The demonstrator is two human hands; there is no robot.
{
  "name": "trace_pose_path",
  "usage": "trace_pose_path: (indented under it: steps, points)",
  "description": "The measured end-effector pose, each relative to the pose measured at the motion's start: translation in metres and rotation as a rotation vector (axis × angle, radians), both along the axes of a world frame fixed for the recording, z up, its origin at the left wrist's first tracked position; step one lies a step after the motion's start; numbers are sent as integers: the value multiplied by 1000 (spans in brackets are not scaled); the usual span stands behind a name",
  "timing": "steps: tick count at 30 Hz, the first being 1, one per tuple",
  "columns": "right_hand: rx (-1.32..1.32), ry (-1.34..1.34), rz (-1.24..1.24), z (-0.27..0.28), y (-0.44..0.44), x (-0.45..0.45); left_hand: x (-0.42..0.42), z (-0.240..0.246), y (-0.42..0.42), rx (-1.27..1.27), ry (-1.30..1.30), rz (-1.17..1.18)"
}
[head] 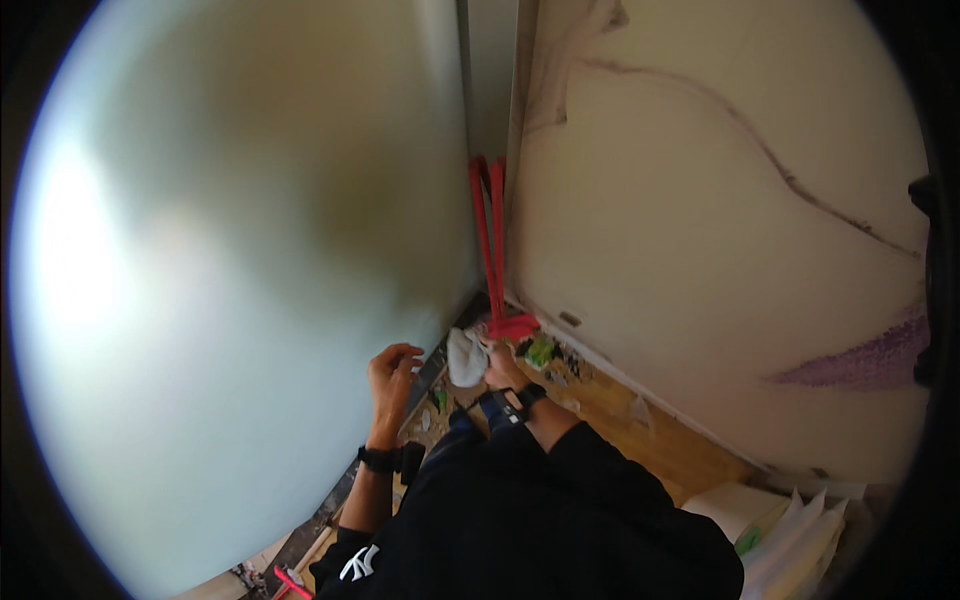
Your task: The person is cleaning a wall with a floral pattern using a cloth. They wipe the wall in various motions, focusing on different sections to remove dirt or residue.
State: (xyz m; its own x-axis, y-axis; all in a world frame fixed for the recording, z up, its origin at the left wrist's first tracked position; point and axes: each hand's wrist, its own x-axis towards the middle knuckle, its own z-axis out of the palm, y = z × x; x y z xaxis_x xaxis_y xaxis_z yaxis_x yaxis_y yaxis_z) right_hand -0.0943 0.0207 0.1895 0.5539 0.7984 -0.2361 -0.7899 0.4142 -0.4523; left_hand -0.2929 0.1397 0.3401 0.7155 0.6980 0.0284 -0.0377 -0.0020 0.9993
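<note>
My right hand (502,363) grips the edge of a crumpled white cloth or bag (466,358) that hangs to its left, low in the corner. My left hand (395,369) is raised beside the pale glossy panel (247,375), fingers loosely curled and apart, holding nothing that I can see. Just beyond my right hand stands a red long-handled dustpan (513,326), its two-legged handle (495,240) upright in the corner. A green and clear plastic scrap (540,351) lies on the floor to the right of that hand.
Debris (562,373) is scattered along the foot of the painted wall (675,225) on a wood floor (637,427). White bags or wrapped sheets (795,547) stand at the lower right. A red tool part (291,583) and a wooden stick (311,551) lie at the lower left.
</note>
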Motion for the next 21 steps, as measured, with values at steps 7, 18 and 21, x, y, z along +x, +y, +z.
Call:
trace_pose_path:
  steps: [7, 18, 21]
  points:
    - [-346, 250, -327, -48, -156, 183, 291, -57, 31, 203, 283, -145]
    - [-396, 383, -590, -45, -240, 213, 591, -106, 53, 484, 472, 67]
    - [-448, 309, -553, -36, -255, 218, 627, -115, 50, 469, 458, 246]
